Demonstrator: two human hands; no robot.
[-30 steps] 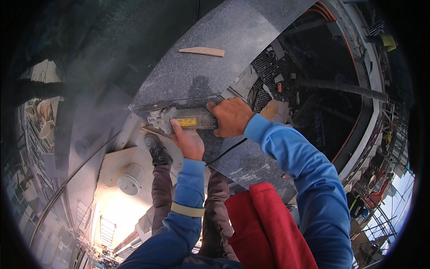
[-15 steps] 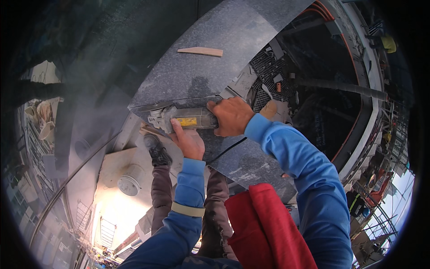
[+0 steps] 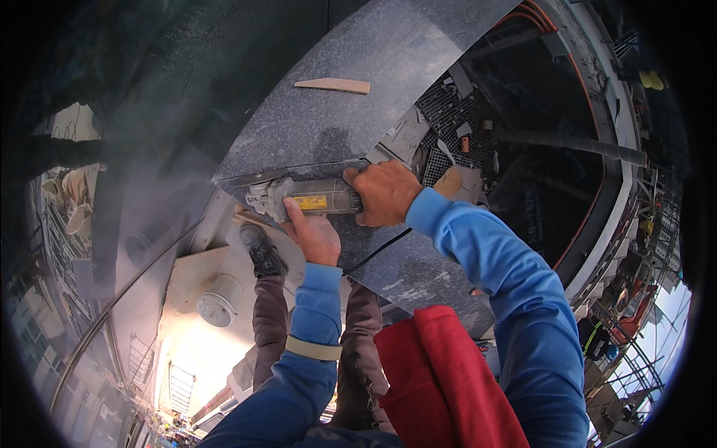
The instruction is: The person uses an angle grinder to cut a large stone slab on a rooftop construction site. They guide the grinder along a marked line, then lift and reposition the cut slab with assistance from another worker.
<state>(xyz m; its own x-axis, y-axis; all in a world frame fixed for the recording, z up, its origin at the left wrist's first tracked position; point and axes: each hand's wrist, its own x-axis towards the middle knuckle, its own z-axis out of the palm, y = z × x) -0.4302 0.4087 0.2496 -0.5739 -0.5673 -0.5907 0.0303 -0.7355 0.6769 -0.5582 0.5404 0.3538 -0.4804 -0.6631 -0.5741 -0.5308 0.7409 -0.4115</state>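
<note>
Both my hands are closed around an angle grinder with a grey body and a yellow label. My left hand grips it near the gear head, thumb over the body. At the rear end, my right hand is wrapped round the housing. The disc at the head stands edge-on against the left end of a grey stone slab. A dark straight line runs across the slab from the disc toward my right hand. Dust hangs beyond the slab's left end. A black cord trails from the grinder over the slab's near part.
A thin wood strip lies on the slab's far part. Right of the slab is a dark recess with black grid pieces and rubble. A white bucket stands on the floor at lower left, near my shoe. Red cloth hangs in front.
The grinder and both hands stay almost in place, with the disc at the same end of the slab. The dust cloud on the left has shifted slightly.
</note>
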